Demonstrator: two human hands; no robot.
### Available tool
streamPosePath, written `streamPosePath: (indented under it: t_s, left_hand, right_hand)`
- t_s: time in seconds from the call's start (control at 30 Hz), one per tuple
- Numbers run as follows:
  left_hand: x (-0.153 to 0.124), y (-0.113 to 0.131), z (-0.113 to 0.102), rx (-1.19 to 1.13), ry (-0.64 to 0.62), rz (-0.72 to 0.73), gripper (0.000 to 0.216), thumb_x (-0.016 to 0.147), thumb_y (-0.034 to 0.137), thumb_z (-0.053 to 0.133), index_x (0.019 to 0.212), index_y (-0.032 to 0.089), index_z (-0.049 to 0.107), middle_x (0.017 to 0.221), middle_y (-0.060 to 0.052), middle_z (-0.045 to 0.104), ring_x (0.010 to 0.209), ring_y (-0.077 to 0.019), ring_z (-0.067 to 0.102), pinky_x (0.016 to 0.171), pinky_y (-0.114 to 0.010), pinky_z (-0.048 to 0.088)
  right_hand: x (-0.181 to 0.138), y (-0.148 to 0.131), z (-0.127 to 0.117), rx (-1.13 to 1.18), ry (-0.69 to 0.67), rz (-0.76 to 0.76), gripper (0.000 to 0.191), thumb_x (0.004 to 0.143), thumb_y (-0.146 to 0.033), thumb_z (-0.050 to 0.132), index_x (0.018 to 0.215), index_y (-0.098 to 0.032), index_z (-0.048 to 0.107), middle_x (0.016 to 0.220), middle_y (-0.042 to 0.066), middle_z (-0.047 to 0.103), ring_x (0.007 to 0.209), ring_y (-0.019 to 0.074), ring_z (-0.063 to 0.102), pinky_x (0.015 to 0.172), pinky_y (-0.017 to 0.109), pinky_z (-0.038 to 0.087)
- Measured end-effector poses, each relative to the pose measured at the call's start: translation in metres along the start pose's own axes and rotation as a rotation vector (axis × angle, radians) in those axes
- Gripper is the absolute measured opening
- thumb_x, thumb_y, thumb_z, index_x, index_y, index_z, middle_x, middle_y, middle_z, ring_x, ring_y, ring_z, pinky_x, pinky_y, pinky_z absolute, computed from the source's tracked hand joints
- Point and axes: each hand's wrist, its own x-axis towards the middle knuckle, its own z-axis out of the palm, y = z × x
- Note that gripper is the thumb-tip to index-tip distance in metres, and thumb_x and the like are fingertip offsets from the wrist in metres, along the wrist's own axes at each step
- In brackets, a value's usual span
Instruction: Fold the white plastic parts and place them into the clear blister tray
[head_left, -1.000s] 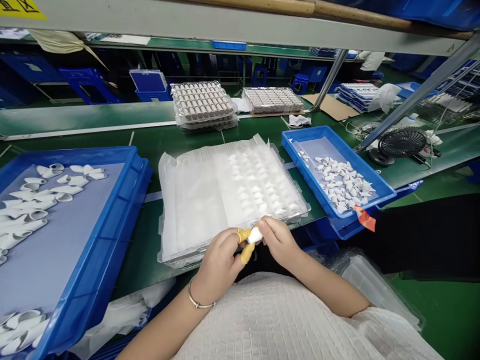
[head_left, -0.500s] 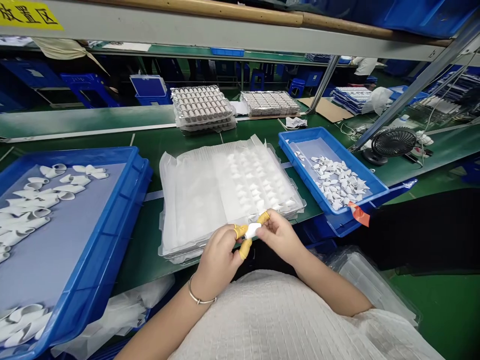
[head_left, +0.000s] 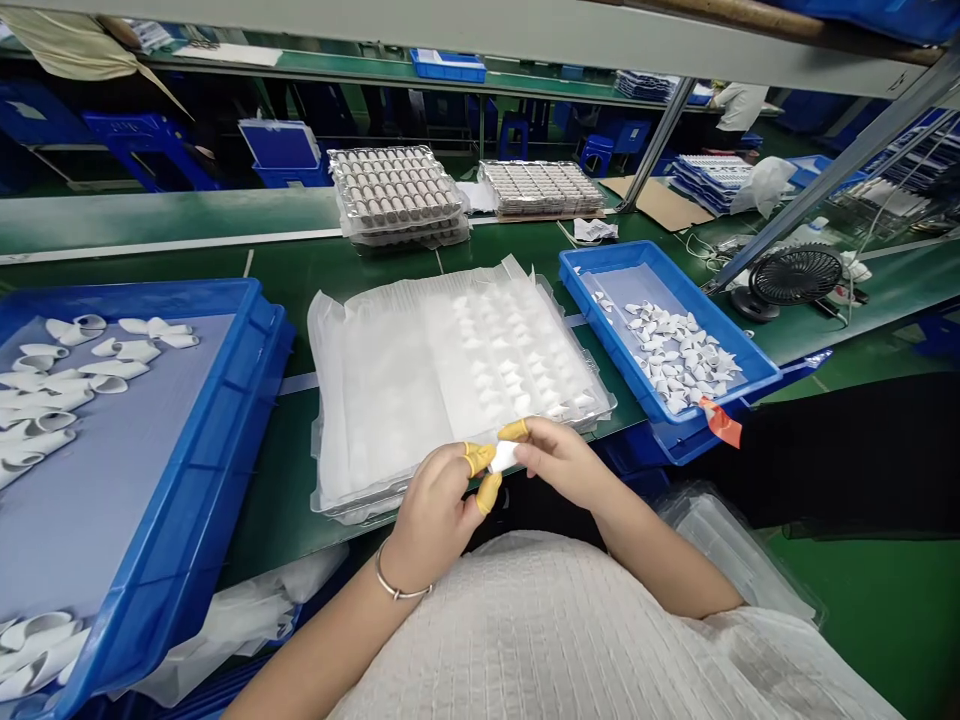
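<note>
Thumb and fingers of the left hand, in yellow rubber finger cots, pinch a small white plastic-looking piece at the near edge of the green table. The right hand has its thumb on the other end; I cannot tell whether hidden fingers complete that grip. Its yellow-capped index finger now shows raised, unlike a second ago, suggesting adjustment rather than release.

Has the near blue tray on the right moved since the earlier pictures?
No; against the nearer metal post, the blue tray shows no visible shift either way.
</note>
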Motion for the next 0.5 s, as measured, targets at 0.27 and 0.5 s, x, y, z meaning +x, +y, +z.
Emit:
streamPosePath:
  t_s: [0.27, 0.5]
  left_hand:
    - [0.003, -0.005, 0.004, -0.531, -0.109, -0.522, 0.024, 0.09, 0.028, 0.058, 0.112, 0.022, 0.053, 0.08, 0.0, 0.058, 0.072, -0.0144, 0.058, 0.066, -0.028, 0.051]
    - [0.006, -0.008, 0.001, -0.401, -0.112, -0.478, 0.021, 0.09, 0.036, 0.058, 0.103, 0.02, 0.057, 0.076, 0.0, 0.06, 0.068, -0.0159, 0.059, 0.063, -0.03, 0.049]
  right_hand:
    - [0.001, 0.001, 0.004, -0.186, 0.061, -0.234, 0.027, 0.084, -0.032, 0.068, 0.109, -0.024, 0.063, 0.093, 0.004, 0.06, 0.085, 0.0169, 0.058, 0.075, 0.031, 0.049]
    - [0.007, 0.0, 0.011, -0.183, 0.031, -0.216, 0.037, 0.083, -0.034, 0.069, 0.117, -0.024, 0.058, 0.102, 0.005, 0.06, 0.086, 0.0163, 0.057, 0.075, 0.03, 0.05]
